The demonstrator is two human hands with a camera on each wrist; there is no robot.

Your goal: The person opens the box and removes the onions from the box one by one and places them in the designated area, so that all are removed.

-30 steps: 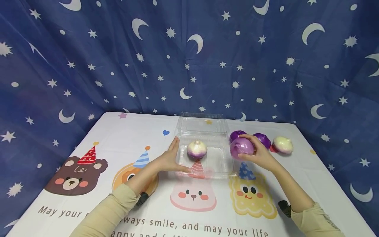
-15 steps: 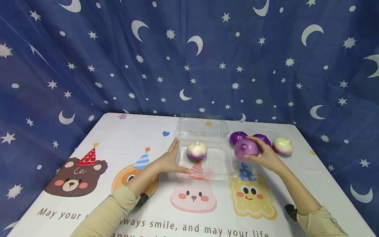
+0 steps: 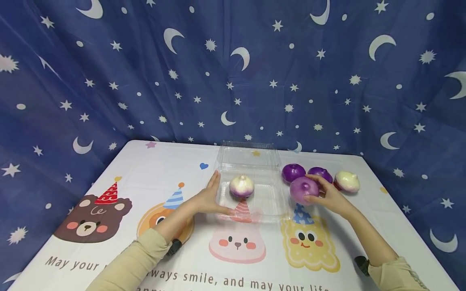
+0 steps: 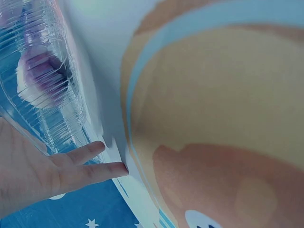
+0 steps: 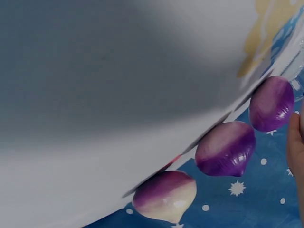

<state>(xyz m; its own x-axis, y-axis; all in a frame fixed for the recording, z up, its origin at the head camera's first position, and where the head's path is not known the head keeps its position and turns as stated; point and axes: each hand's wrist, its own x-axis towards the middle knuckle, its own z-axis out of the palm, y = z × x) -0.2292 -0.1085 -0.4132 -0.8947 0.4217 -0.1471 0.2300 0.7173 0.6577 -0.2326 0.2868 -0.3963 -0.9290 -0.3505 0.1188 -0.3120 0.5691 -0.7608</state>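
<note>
A clear plastic clamshell box (image 3: 269, 202) lies unfolded, its lid (image 3: 236, 157) laid back. One white-and-purple onion (image 3: 242, 186) sits in its base, left of the middle. My left hand (image 3: 208, 200) is spread at the box's left side, thumb along the front edge. In the left wrist view, that hand (image 4: 33, 175) has straight fingers beside the ribbed wall. Just right of the box, my right hand (image 3: 331, 198) holds a light purple onion (image 3: 302, 190) between thumb and fingers. Only a sliver of the right hand (image 5: 295, 152) shows in the right wrist view.
Behind the right hand stand two dark purple onions, one left (image 3: 293, 173) and one partly hidden (image 3: 321, 173). A pale onion (image 3: 347, 181) is farther right. A printed white cloth (image 3: 127, 161) covers the table; a blue starry curtain (image 3: 204, 81) hangs behind.
My right hand has shifted slightly right and toward me with the light purple onion, away from the box, uncovering more of the dark onions. The left hand stays in place.
</note>
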